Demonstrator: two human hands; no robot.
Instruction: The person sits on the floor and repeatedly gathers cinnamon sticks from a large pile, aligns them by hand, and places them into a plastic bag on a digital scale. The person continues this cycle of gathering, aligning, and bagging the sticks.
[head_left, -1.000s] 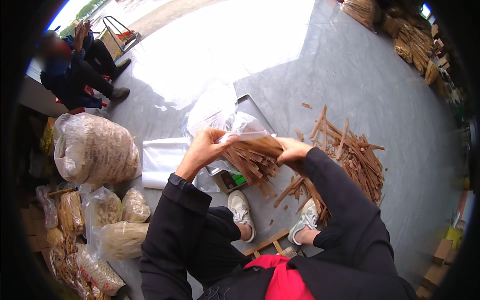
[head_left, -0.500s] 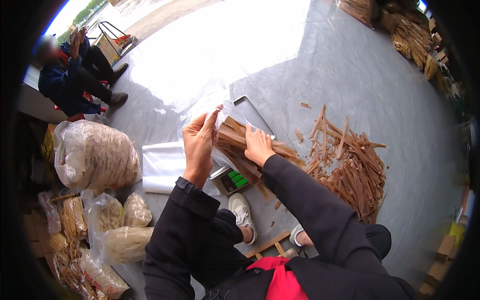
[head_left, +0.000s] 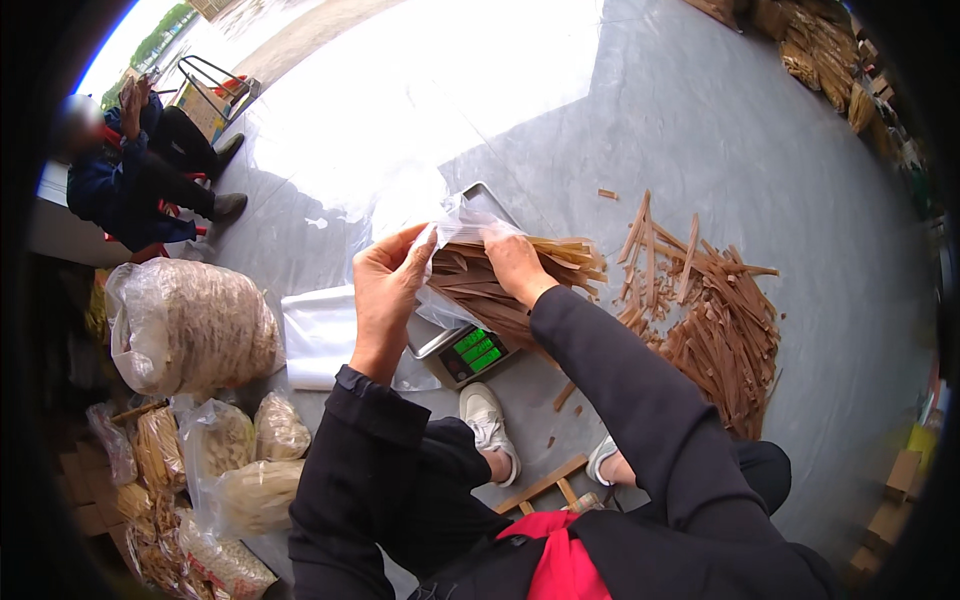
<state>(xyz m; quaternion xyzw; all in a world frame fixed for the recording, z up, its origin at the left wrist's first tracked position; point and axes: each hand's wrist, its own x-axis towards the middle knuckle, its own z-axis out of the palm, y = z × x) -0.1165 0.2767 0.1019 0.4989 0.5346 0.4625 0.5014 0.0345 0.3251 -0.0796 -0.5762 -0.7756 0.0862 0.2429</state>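
Observation:
My left hand pinches the rim of a clear plastic bag between thumb and fingers. A bundle of flat, brown dried strips lies partly inside the bag's mouth, its loose ends pointing right. On top of the bundle, my right hand is closed at the bag's other edge; its fingertips are hidden by plastic. Under the bundle stands a digital scale with a lit green display. Its metal tray shows beyond the bag.
A heap of brown strips spreads over the floor on the right. Flat plastic bags lie left of the scale. Filled bags crowd the left side. A person sits at far left. A wooden frame lies by my shoes.
My right hand has drawn back from over the strips to the bag's edge, its fingers now curled. The bundle shows more spread out. My left hand keeps its pinch on the bag.

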